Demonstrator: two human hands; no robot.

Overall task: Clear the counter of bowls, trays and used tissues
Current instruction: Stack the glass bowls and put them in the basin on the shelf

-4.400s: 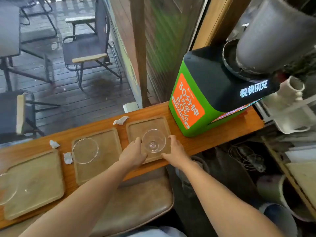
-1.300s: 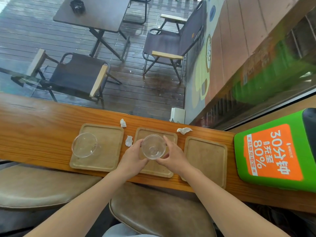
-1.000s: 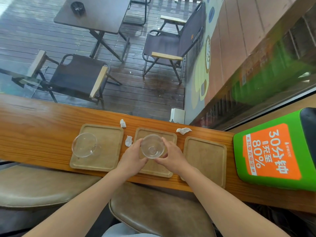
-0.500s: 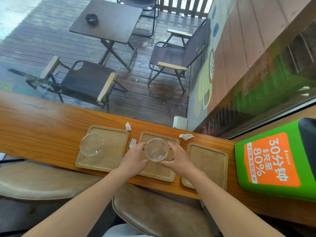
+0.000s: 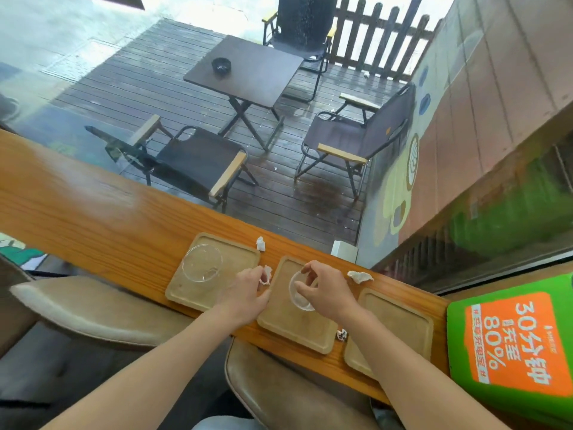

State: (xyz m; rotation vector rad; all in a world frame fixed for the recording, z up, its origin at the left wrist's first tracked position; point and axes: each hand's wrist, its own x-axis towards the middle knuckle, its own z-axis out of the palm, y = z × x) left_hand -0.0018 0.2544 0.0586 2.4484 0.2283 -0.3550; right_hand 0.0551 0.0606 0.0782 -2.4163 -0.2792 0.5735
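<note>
Three wooden trays lie in a row on the counter: left tray, middle tray, right tray. A clear glass bowl stands on the left tray. My right hand grips a second glass bowl by its rim from above, over the middle tray. My left hand pinches a crumpled tissue in the gap between the left and middle trays. Other tissues lie at the counter's far edge, behind the right tray and by the middle tray's near corner.
A green and orange charging kiosk stands on the counter at the right end. Padded stools sit under the near edge. A window pane runs along the far edge, with a white box against it.
My left hand has let go of the bowl and moved left onto the tissue between the trays. My right hand now holds the bowl alone, from above.
</note>
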